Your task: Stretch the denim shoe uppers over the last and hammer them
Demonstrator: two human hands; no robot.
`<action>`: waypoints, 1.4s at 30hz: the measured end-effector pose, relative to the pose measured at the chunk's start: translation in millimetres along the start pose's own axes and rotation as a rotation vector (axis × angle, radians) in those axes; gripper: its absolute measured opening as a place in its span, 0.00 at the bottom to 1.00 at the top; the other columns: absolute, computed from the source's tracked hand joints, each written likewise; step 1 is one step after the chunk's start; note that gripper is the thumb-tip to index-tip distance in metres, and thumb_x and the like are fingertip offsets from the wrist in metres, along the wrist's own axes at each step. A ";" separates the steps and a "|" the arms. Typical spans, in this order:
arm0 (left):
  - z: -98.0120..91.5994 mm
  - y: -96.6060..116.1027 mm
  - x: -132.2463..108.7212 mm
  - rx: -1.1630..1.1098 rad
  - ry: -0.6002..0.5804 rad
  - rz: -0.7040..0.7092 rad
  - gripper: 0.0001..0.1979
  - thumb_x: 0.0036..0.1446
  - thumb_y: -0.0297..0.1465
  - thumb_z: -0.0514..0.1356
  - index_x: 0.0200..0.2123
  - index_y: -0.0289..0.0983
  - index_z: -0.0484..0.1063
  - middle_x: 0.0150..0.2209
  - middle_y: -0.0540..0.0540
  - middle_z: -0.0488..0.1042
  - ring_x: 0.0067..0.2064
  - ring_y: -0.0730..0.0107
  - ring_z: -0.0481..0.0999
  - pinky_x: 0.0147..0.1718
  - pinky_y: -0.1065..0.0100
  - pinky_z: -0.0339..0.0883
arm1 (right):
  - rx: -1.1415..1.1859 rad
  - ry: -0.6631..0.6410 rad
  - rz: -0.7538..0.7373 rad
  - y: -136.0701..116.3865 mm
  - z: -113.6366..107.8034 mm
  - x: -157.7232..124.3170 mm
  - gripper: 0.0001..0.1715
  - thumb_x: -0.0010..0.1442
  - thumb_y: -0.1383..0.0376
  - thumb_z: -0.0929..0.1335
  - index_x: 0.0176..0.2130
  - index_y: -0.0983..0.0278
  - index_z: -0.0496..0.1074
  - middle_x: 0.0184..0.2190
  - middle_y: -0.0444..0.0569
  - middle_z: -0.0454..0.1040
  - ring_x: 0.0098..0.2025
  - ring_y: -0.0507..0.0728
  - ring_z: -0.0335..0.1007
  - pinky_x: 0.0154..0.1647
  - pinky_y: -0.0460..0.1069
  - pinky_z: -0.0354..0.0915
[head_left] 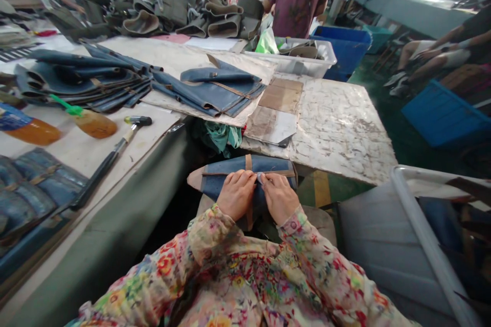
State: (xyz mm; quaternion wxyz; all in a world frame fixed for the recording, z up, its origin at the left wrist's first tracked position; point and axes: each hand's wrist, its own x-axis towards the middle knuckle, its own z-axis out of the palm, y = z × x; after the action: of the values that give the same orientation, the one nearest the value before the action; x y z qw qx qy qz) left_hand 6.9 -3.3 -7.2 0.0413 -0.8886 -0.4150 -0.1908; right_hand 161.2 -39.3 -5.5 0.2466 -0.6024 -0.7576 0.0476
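Workshop: hands (258, 195) press blue piece (230, 167)

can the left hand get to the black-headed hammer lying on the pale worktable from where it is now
Probably yes. The left hand rests on the blue leather piece with tan strap, and the black-headed hammer lies uncovered on the pale worktable to its left, with nothing on the handle.

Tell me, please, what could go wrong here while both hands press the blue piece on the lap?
The blue piece rests only on the lap, under the left hand and right hand; it may slip to the floor. On the table, the hammer lies near the edge, and the glue bottle lies on its side and might leak.
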 end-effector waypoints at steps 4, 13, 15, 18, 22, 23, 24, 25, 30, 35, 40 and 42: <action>-2.4 -0.2 -4.2 -0.042 -0.033 0.004 0.17 0.59 0.29 0.51 0.51 0.38 0.65 0.50 0.45 0.68 0.51 0.65 0.64 0.49 0.64 0.57 | 0.312 -0.025 0.092 15.7 -8.0 6.4 0.17 0.59 0.63 0.61 0.46 0.63 0.70 0.40 0.53 0.70 0.45 0.58 0.63 0.47 0.55 0.63; 0.8 1.8 -6.3 -0.119 -0.025 -0.038 0.18 0.60 0.30 0.48 0.53 0.37 0.64 0.51 0.44 0.67 0.52 0.65 0.63 0.51 0.62 0.56 | 1.386 0.017 0.591 50.0 -50.2 21.3 0.21 0.56 0.52 0.61 0.43 0.61 0.68 0.39 0.49 0.71 0.30 0.51 0.66 0.17 0.43 0.58; 0.6 1.8 -6.5 -0.120 -0.029 -0.037 0.18 0.60 0.30 0.48 0.53 0.37 0.64 0.51 0.44 0.67 0.52 0.65 0.63 0.51 0.62 0.56 | 1.399 0.002 0.582 47.9 -52.5 22.1 0.20 0.57 0.53 0.60 0.44 0.61 0.68 0.40 0.50 0.70 0.32 0.52 0.66 0.17 0.44 0.59; -0.9 1.6 -7.3 -0.119 -0.028 -0.034 0.18 0.60 0.30 0.48 0.53 0.37 0.63 0.51 0.44 0.67 0.52 0.65 0.63 0.51 0.62 0.56 | 1.433 0.030 0.605 42.3 -50.2 20.4 0.20 0.56 0.52 0.62 0.43 0.61 0.68 0.39 0.49 0.71 0.30 0.50 0.66 0.18 0.43 0.60; -4.0 1.1 -8.6 -0.112 -0.018 -0.029 0.18 0.60 0.30 0.48 0.53 0.37 0.64 0.51 0.44 0.67 0.52 0.65 0.63 0.52 0.63 0.55 | 1.329 0.019 0.636 38.4 -41.9 14.7 0.23 0.50 0.53 0.68 0.44 0.59 0.69 0.38 0.45 0.72 0.23 0.46 0.62 0.18 0.42 0.59; -4.8 1.2 -8.8 -0.107 -0.013 -0.033 0.18 0.60 0.30 0.48 0.52 0.37 0.64 0.51 0.44 0.67 0.52 0.64 0.63 0.52 0.63 0.55 | 1.266 -0.008 0.621 39.0 -39.0 13.3 0.24 0.49 0.53 0.69 0.45 0.59 0.69 0.38 0.45 0.72 0.22 0.46 0.60 0.18 0.42 0.59; -5.5 1.3 -9.0 -0.102 -0.010 -0.037 0.18 0.60 0.30 0.48 0.52 0.37 0.64 0.50 0.44 0.67 0.52 0.64 0.63 0.52 0.63 0.55 | 1.202 -0.032 0.593 40.2 -35.9 12.1 0.26 0.48 0.53 0.69 0.47 0.59 0.68 0.38 0.45 0.72 0.22 0.46 0.61 0.19 0.43 0.60; -6.2 1.5 -9.2 -0.097 -0.007 -0.041 0.17 0.60 0.30 0.48 0.52 0.37 0.64 0.50 0.44 0.67 0.52 0.64 0.63 0.52 0.63 0.55 | 1.141 -0.037 0.554 41.7 -32.6 10.9 0.28 0.48 0.53 0.69 0.47 0.60 0.68 0.39 0.45 0.72 0.24 0.47 0.62 0.21 0.43 0.62; -9.6 1.6 -10.9 -0.080 -0.007 -0.060 0.18 0.60 0.31 0.48 0.52 0.35 0.63 0.49 0.44 0.68 0.52 0.63 0.62 0.51 0.62 0.55 | 0.819 -0.035 0.387 45.0 -24.2 4.7 0.29 0.50 0.55 0.68 0.50 0.62 0.65 0.41 0.49 0.71 0.33 0.53 0.68 0.31 0.48 0.68; -14.0 -1.8 -12.2 -0.086 -0.028 -0.076 0.18 0.59 0.30 0.50 0.52 0.36 0.63 0.49 0.43 0.67 0.51 0.64 0.63 0.51 0.63 0.56 | 0.413 -0.055 0.092 33.0 -32.7 2.6 0.23 0.60 0.60 0.59 0.54 0.62 0.61 0.43 0.51 0.70 0.41 0.56 0.68 0.44 0.52 0.65; -16.0 -4.0 -12.1 -0.096 -0.032 -0.123 0.16 0.59 0.30 0.49 0.50 0.37 0.64 0.46 0.43 0.68 0.50 0.64 0.64 0.50 0.62 0.57 | -0.041 -0.047 -0.084 28.6 -22.2 3.7 0.24 0.63 0.61 0.56 0.56 0.65 0.61 0.42 0.55 0.68 0.45 0.60 0.62 0.49 0.55 0.60; -16.1 -4.1 -12.2 -0.107 -0.040 -0.133 0.16 0.59 0.30 0.49 0.49 0.37 0.65 0.46 0.43 0.68 0.49 0.64 0.65 0.49 0.62 0.57 | -0.133 -0.030 -0.065 30.1 -13.4 2.1 0.24 0.63 0.59 0.56 0.55 0.64 0.63 0.41 0.55 0.67 0.44 0.61 0.61 0.47 0.56 0.61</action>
State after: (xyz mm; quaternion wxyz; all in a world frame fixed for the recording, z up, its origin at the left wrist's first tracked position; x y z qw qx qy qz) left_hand -8.3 -13.2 2.8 -0.0272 -0.8637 -0.4629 -0.1974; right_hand 193.4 -32.2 -4.2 0.1960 -0.5916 -0.7820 -0.0021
